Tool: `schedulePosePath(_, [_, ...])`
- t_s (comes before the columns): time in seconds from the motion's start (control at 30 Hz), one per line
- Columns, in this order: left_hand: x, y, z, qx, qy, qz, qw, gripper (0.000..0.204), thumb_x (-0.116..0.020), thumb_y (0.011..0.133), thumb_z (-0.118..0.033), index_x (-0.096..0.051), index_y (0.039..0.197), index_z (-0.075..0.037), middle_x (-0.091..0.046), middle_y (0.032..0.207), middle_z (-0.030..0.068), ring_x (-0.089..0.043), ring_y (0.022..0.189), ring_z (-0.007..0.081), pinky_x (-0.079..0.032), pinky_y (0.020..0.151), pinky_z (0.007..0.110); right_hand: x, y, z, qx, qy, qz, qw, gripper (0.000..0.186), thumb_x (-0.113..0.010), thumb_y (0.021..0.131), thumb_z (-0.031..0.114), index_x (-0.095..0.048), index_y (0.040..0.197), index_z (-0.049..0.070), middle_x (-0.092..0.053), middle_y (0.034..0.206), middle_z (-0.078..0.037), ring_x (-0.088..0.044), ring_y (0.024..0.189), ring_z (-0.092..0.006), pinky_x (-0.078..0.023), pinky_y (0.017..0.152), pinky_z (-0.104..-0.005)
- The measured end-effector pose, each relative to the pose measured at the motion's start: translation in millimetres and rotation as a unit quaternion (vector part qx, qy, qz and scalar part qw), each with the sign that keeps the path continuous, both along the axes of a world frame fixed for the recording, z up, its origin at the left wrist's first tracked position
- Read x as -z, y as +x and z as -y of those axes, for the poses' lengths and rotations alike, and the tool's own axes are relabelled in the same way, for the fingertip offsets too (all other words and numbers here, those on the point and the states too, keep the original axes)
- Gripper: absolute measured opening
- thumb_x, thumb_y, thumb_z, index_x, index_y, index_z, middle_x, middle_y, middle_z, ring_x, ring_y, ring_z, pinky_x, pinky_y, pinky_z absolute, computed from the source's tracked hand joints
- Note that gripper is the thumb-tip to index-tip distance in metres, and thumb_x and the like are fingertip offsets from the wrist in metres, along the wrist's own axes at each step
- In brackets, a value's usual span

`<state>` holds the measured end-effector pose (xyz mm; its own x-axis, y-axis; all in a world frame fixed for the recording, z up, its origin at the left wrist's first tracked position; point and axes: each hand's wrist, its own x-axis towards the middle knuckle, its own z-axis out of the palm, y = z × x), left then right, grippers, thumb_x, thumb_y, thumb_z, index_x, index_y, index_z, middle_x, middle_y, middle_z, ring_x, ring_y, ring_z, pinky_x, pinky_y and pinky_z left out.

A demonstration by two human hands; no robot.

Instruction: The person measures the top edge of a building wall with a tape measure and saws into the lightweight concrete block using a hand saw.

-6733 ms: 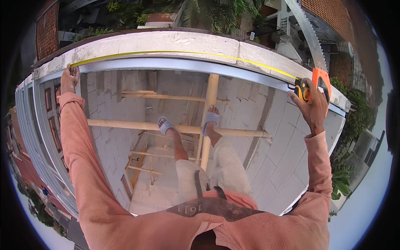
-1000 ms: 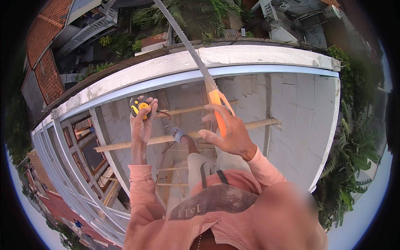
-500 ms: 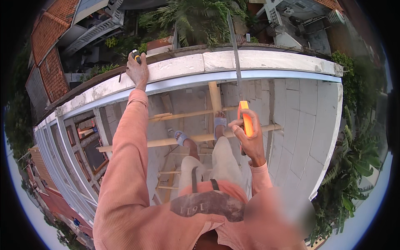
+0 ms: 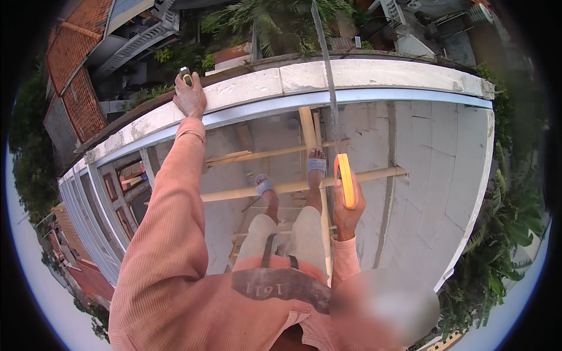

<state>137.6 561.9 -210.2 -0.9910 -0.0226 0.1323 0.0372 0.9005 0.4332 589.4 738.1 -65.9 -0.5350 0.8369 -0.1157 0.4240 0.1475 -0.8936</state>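
Observation:
My right hand is closed around the orange-yellow handle of a handsaw. The long grey blade points away from me and crosses over the top of a pale block wall; whether its teeth touch the blocks I cannot tell. At the wall's far edge on the left, my left hand rests on the block top, arm stretched out. Its fingers are closed on a small yellow-and-black tool, compact like a tape measure and partly hidden by the hand.
A light metal channel runs along the wall's near side. Below, my sandalled feet stand on wooden poles high above the floor. More metal bars span the left side. A block wall closes the right; beyond are palms and tiled roofs.
My right hand and the saw have come a little nearer to me, and the fingers sit tighter round the handle. The left hand keeps its place on the wall. The whole view has shifted slightly.

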Motion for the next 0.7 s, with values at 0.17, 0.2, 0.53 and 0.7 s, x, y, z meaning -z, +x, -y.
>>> schedulePosePath(0.17, [-1, -5, 6, 0.001, -0.001, -0.012, 1.0, 0.067, -0.055, 0.1, -0.055, -0.05, 0.142, -0.004, -0.066, 0.127, 0.0226, -0.063, 0.119, 0.0392, -0.04, 0.107, 0.052, 10, 31, 20, -0.005, 0.028, 0.023, 0.999, 0.042, -0.067, 0.092, 0.007, -0.064, 0.134, -0.002, -0.074, 0.117, -0.017, -0.072, 0.099, -0.0195, -0.057, 0.087, -0.0344])
schedulePosePath(0.2, [-1, -3, 4, 0.0, 0.001, -0.004, 1.0, 0.066, -0.055, 0.1, -0.055, -0.05, 0.141, -0.004, -0.066, 0.127, 0.0224, -0.063, 0.119, 0.0391, -0.04, 0.106, 0.051, 4, 35, 21, -0.002, -0.01, 0.027, 1.0, 0.041, -0.064, 0.093, 0.004, -0.064, 0.133, -0.004, -0.072, 0.123, -0.017, -0.07, 0.107, -0.0212, -0.054, 0.094, -0.0344])
schedulePosePath(0.53, [-1, 5, -2, 0.012, 0.005, -0.008, 1.0, 0.066, -0.054, 0.101, -0.053, -0.048, 0.143, -0.004, -0.065, 0.126, 0.0226, -0.063, 0.116, 0.04, -0.04, 0.105, 0.052, -5, 8, 10, 0.002, -0.005, 0.009, 1.0, 0.038, -0.062, 0.095, 0.002, -0.064, 0.133, -0.005, -0.072, 0.121, -0.013, -0.067, 0.107, -0.0199, -0.052, 0.095, -0.0325])
schedulePosePath(0.7, [-6, 0, 13, -0.004, -0.005, -0.027, 1.0, 0.059, -0.054, 0.101, -0.049, -0.049, 0.142, -0.006, -0.066, 0.124, 0.0208, -0.063, 0.115, 0.0375, -0.04, 0.104, 0.051, -39, -28, 16, 0.01, -0.068, 0.01, 0.998, 0.039, -0.063, 0.095, 0.0, -0.064, 0.133, -0.005, -0.073, 0.118, -0.013, -0.069, 0.102, -0.0195, -0.053, 0.092, -0.0329])
